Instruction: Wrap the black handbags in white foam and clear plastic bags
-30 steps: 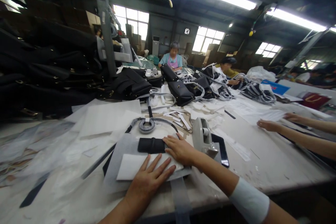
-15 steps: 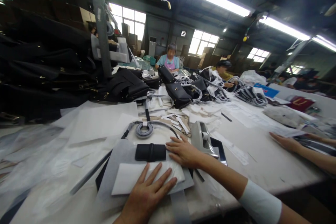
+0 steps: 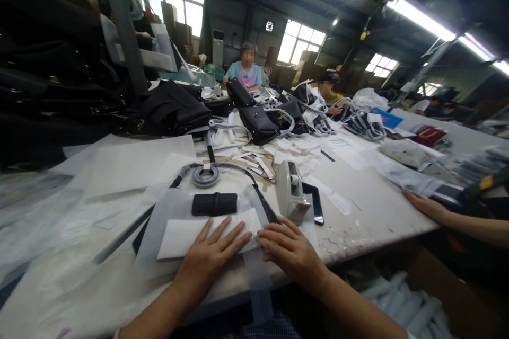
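Observation:
My left hand (image 3: 212, 257) lies flat, fingers spread, on a white folded foam sheet (image 3: 178, 238). My right hand (image 3: 296, 251) rests open, fingers stretched, at the right edge of that sheet and the translucent paper (image 3: 157, 217) beneath. A small black pouch (image 3: 214, 204) with a middle band lies just above the foam sheet. Under the paper is a black item, mostly hidden, with a plastic-wrapped handle. Behind the pouch sits a coiled, plastic-wrapped strap (image 3: 205, 175). A clear strip (image 3: 258, 286) hangs over the table's front edge below my hands.
A tape dispenser (image 3: 292, 193) and a phone (image 3: 314, 204) are right of my hands. Black bags (image 3: 258, 124) are heaped behind, more piled at left. White sheets (image 3: 131, 169) lie left. A co-worker's hand (image 3: 427, 206) touches wrapped material at right. Another person (image 3: 244, 71) sits opposite.
My right hand has moved from beside the pouch down to the right edge of the foam sheet. My left hand stays on the sheet. The view has tilted downward and shifted right.

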`<state>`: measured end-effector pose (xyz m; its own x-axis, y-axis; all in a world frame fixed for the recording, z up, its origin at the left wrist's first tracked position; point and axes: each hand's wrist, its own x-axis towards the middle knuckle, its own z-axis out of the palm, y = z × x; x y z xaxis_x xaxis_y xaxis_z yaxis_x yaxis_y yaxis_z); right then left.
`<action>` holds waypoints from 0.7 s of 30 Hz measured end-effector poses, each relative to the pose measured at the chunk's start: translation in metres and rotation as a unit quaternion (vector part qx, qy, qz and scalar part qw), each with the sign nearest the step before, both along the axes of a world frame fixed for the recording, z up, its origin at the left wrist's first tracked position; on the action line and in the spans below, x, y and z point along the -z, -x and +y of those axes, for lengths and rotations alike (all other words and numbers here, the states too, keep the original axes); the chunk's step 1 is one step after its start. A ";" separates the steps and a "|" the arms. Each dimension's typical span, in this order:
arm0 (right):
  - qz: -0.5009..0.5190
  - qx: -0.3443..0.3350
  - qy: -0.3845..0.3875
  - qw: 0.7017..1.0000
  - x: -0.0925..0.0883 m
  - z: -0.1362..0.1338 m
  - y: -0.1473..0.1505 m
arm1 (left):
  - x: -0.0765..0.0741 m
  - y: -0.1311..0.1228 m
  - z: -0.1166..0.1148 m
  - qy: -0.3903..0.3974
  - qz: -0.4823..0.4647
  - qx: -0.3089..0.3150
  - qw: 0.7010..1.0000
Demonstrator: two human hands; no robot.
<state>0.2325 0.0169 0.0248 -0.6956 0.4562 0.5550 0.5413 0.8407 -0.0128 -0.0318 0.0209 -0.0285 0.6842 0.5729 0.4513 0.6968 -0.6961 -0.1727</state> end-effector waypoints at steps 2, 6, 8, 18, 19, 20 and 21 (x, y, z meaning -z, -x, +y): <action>0.023 0.006 -0.014 1.000 0.006 0.004 0.005 | 0.000 0.000 0.000 0.017 -0.004 -0.001 1.000; 0.050 0.025 -0.004 0.998 0.014 0.011 0.015 | -0.002 -0.001 -0.001 0.050 -0.004 -0.004 0.999; 0.038 0.038 -0.003 0.999 0.017 0.013 0.018 | -0.004 -0.001 -0.001 0.072 0.002 -0.006 0.997; -0.038 0.042 -0.080 0.995 0.027 0.029 0.029 | -0.010 0.000 -0.001 0.176 -0.051 -0.027 0.983; -0.037 0.047 -0.082 0.995 0.028 0.031 0.030 | -0.013 0.000 -0.002 0.182 -0.056 -0.030 0.981; -0.035 0.053 -0.083 0.995 0.028 0.033 0.032 | -0.016 -0.002 -0.003 0.186 -0.062 -0.033 0.980; -0.033 0.057 -0.082 0.994 0.029 0.034 0.033 | -0.019 -0.004 -0.003 0.189 -0.069 -0.035 0.979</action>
<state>0.1998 0.0508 -0.0043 -0.6819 0.4421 0.5827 0.6287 0.7614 0.1582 -0.0278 0.0175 -0.0094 0.5843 0.7602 0.2841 0.7437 -0.6417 0.1874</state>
